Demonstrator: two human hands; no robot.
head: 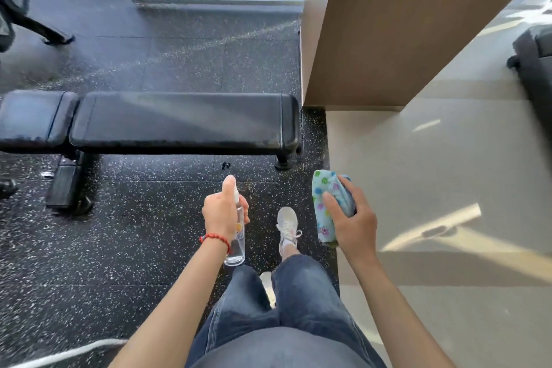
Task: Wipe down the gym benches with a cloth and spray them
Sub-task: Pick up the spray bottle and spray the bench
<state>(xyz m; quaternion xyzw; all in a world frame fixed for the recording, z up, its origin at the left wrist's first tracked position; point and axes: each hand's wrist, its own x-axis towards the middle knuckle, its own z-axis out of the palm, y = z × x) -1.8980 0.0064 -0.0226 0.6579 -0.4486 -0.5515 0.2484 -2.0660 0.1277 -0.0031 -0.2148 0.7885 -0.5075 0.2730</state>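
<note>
A black padded gym bench (179, 121) lies across the floor ahead of me, its long pad to the right and a shorter seat pad (33, 118) at the left. My left hand (222, 212) grips a clear spray bottle (237, 243), with the index finger resting on its white nozzle, just short of the bench's near edge. My right hand (352, 224) holds a folded light-blue cloth (327, 206) printed with coloured paw shapes, below the bench's right end. Neither hand touches the bench.
A tan pillar (388, 27) rises just right of the bench's end. Black speckled rubber flooring (134, 242) meets pale tile (448, 188) on the right. A dark machine part (534, 63) sits far right, another machine's leg (44, 31) far left. My jeans and white sneaker (287, 227) are below.
</note>
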